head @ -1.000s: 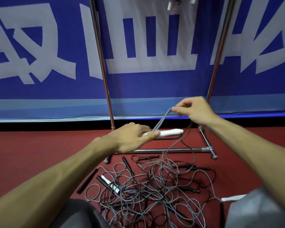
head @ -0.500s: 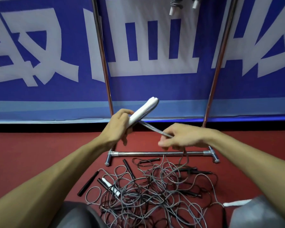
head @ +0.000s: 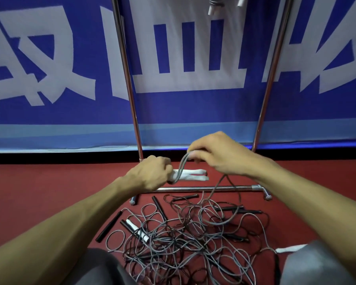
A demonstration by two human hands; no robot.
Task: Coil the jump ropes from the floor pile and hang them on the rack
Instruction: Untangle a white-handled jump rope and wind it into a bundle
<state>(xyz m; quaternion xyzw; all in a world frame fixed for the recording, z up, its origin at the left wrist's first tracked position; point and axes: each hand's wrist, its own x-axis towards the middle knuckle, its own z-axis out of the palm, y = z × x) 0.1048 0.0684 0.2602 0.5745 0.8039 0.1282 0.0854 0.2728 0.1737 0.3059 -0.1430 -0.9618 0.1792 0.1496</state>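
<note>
My left hand (head: pixel 150 173) grips two white jump-rope handles (head: pixel 193 175) side by side, pointing right. My right hand (head: pixel 218 153) pinches the grey cord (head: pixel 182 165) of that rope, looped over the handles; the cord trails down from my right hand into the floor pile (head: pixel 185 233). The pile is a tangle of grey and black cords with black and white handles on the red floor. The chrome rack (head: pixel 206 189) stands behind it, its uprights rising past the frame top. A coiled rope with white handles (head: pixel 213 7) hangs at the top edge.
A blue banner with white characters (head: pixel 173 58) runs along the wall behind the rack. A loose white handle (head: pixel 290 248) lies at the right by my grey-clad knee (head: pixel 308 266). Black handles (head: pixel 108 227) lie at the pile's left edge.
The handles dropped from tilted up to level, pointing right. My right hand rose from low by the rack's base bar and carried the cord over the handles.
</note>
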